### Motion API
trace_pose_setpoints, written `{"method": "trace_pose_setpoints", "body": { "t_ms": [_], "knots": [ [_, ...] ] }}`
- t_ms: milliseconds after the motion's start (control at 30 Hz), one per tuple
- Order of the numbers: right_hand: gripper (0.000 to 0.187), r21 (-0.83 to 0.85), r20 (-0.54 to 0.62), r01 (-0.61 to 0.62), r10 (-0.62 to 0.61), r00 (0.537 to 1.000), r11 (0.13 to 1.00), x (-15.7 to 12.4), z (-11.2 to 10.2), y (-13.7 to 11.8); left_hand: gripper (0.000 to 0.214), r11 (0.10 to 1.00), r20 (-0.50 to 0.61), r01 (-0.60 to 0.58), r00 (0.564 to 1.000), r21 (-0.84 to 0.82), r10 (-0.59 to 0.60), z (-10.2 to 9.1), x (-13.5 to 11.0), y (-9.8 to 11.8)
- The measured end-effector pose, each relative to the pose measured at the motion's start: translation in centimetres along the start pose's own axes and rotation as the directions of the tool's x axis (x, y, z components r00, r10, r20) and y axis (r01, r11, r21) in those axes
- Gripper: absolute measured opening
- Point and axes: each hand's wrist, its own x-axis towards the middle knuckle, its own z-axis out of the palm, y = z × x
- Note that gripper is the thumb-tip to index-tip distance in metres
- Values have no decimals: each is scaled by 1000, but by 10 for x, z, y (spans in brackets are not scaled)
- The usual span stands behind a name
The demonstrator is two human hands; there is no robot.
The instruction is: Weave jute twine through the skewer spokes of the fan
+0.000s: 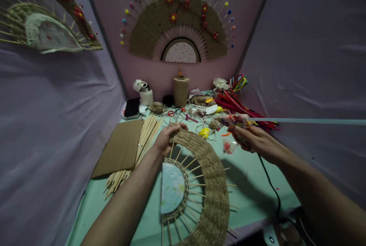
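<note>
One half-round jute fan (213,185), flat on the green tabletop (251,189) in front of the person. Jute band woven full across the skewer spokes (197,176); paper-covered centre (171,189) in place. Spoke tips bare, no flowers or beads fitted, unlike the finished fan (151,29) on the back wall. Left hand (166,138): grip closed on the fan's upper edge. Right hand (256,139): grip closed on a small clear packet (237,121) of coloured bits, raised just beside the fan.

Both bare forearms extend forward; the left grip (167,137) curls closed, palm down; the right grip (253,139), level with it and apart, pinches shut
</note>
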Motion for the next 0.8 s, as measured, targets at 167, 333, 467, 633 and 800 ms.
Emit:
{"method": "trace_pose_setpoints", "body": {
  "t_ms": [167,333,467,633,800],
  "knots": [
    [30,-351,-205,-107,35,978,930,-21,-45,55,18,1000,-25,9,1000,1,-9,2,0,1],
    [18,-529,-263,-277,156,952,802,-41,-55,118,18,1000,-28,14,1000,2,-14,3,-1,1],
    [16,-651,-170,-206,124,978,730,-43,-61,137,20,1000,-42,18,999,16,-18,4,-1,3],
    [36,-718,-178,-46,-118,977,695,-30,-50,84,20,999,-37,23,999,23,-23,3,0,2],
    [26,-297,4,324,-338,941,898,1,16,1,23,999,-20,15,1000,35,-15,-2,1,1]
  ]
}}
